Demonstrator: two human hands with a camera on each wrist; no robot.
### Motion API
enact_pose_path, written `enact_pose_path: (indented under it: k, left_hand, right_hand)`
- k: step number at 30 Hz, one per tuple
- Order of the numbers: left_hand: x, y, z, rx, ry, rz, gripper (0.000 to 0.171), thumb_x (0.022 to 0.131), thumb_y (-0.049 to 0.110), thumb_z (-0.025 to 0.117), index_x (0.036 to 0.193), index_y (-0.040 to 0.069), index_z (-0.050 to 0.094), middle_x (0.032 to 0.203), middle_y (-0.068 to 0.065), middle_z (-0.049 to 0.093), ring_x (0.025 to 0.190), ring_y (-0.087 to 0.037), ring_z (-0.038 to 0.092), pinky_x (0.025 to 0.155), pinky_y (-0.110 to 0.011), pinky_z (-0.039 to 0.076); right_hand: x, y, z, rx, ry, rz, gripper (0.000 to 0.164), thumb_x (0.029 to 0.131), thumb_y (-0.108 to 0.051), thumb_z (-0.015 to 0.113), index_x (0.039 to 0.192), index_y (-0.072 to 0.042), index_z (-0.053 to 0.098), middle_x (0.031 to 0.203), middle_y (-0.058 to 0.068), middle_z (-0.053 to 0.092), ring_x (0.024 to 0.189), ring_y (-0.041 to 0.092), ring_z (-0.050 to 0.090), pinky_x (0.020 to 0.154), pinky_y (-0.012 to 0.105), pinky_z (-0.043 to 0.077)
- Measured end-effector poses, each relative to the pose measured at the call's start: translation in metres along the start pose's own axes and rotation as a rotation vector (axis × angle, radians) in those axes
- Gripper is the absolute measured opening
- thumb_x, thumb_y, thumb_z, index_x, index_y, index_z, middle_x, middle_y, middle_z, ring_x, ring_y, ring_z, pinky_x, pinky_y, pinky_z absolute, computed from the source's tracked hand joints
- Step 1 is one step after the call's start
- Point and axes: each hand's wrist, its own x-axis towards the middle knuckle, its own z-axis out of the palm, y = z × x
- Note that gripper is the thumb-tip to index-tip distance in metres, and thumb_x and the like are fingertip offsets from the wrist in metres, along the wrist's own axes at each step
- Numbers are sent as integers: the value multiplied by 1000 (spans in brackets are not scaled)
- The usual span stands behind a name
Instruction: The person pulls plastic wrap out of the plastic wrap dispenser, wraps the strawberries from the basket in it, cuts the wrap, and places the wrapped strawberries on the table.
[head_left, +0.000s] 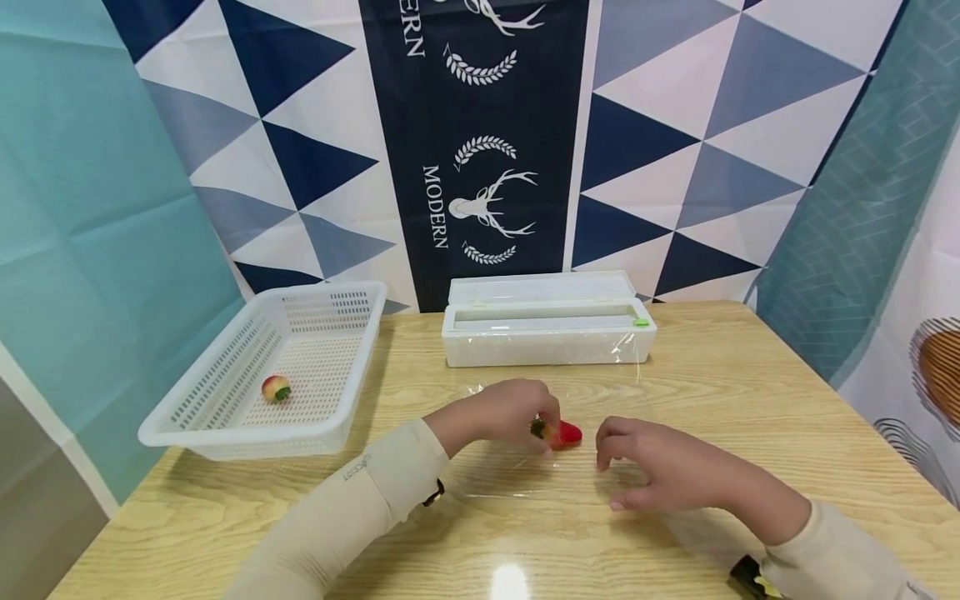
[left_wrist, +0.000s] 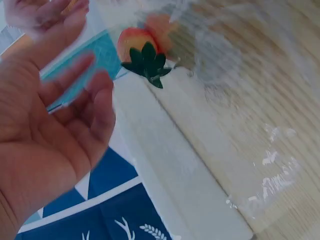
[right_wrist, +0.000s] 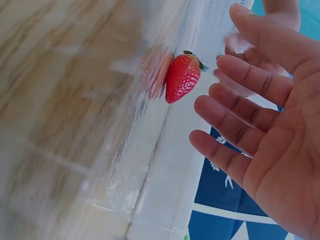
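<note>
A red strawberry (head_left: 567, 434) with green leaves lies on a sheet of clear plastic wrap (head_left: 491, 483) spread on the wooden table. My left hand (head_left: 510, 412) is right by the strawberry in the head view, covering part of it. In the left wrist view the left hand (left_wrist: 55, 130) has loosely bent fingers with a gap to the strawberry (left_wrist: 131, 40). To the right of the fruit, my right hand (head_left: 667, 467) hovers with fingers spread and nothing held. The right wrist view shows the right hand (right_wrist: 280, 130) apart from the strawberry (right_wrist: 183, 77).
At the back stands a white wrap box (head_left: 547, 348), lid raised, clear film hanging over its front. On the left, a white plastic basket (head_left: 356, 375) contains one small yellow-red fruit (head_left: 274, 387) with green leaves. A patterned cloth (head_left: 480, 108) hangs behind the table (head_left: 750, 375).
</note>
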Motion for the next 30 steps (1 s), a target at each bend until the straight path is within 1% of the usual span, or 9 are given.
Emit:
enact_pose_path:
  k: [3, 6, 9, 12, 14, 17, 21, 25, 30]
  left_hand:
    - [-15, -3, -1, -29, -14, 134, 25, 79, 24, 82, 98, 12, 72, 94, 2, 63, 84, -10, 55, 74, -15, 42]
    - [-31, -5, -1, -32, -32, 163, 23, 79, 21, 82, 98, 10, 72, 94, 2, 63, 83, -9, 56, 73, -14, 42]
    - [-46, -9, 1, -16, -69, 151, 18, 78, 21, 82, 87, 12, 69, 81, 5, 60, 71, -4, 49, 66, -14, 40]
    - [-60, -13, 6, -8, -115, 119, 21, 77, 23, 84, 78, 14, 65, 69, 8, 52, 62, -3, 41, 59, -15, 37]
    - [-70, -16, 9, -3, -148, 87, 26, 75, 26, 86, 76, 14, 63, 65, 9, 48, 60, -2, 39, 57, -16, 36]
    - [-83, -20, 14, 8, -165, 59, 27, 72, 25, 88, 74, 15, 63, 65, 11, 48, 61, -2, 41, 58, -16, 37]
    - [-95, -24, 20, 33, -143, 58, 20, 74, 20, 86, 76, 17, 66, 69, 13, 53, 64, 0, 45, 62, -15, 40]
    - [-100, -25, 24, 54, -92, 73, 16, 79, 9, 79, 74, 18, 66, 68, 14, 54, 64, 1, 45, 61, -13, 40]
    - [-103, -22, 27, 114, -35, 99, 20, 75, -2, 72, 73, 16, 65, 65, 12, 54, 60, 0, 44, 56, -14, 38]
  right_hand:
    - [-1, 1, 0, 3, -14, 1, 27, 77, -28, 83, 95, -21, 65, 103, -12, 52, 89, 9, 54, 78, 31, 51]
    - [-3, 3, 0, 8, -43, 31, 30, 72, -31, 85, 90, -22, 62, 93, -13, 50, 80, 6, 50, 70, 26, 47]
    - [-8, 8, 0, 14, -81, 83, 36, 68, -35, 88, 83, -22, 57, 81, -12, 45, 70, 4, 43, 61, 23, 39]
    - [-14, 14, 0, 15, -128, 142, 39, 67, -34, 88, 79, -23, 53, 75, -10, 41, 66, 3, 37, 58, 23, 34]
    - [-20, 18, -1, 7, -146, 161, 39, 67, -31, 88, 79, -23, 52, 75, -9, 41, 66, 4, 37, 58, 23, 33]
    - [-28, 24, -1, -3, -165, 190, 37, 69, -25, 87, 78, -23, 51, 75, -10, 41, 66, 3, 36, 58, 24, 32]
    - [-35, 33, 1, -1, -147, 161, 32, 74, -18, 83, 78, -24, 51, 73, -12, 40, 64, 1, 36, 57, 23, 31]
    - [-37, 39, 5, -13, -94, 65, 29, 78, -12, 79, 78, -26, 53, 73, -16, 41, 65, -2, 36, 56, 20, 33]
    - [-37, 43, 9, -55, -34, -17, 33, 79, -2, 75, 76, -25, 53, 74, -19, 40, 66, -3, 37, 57, 19, 34]
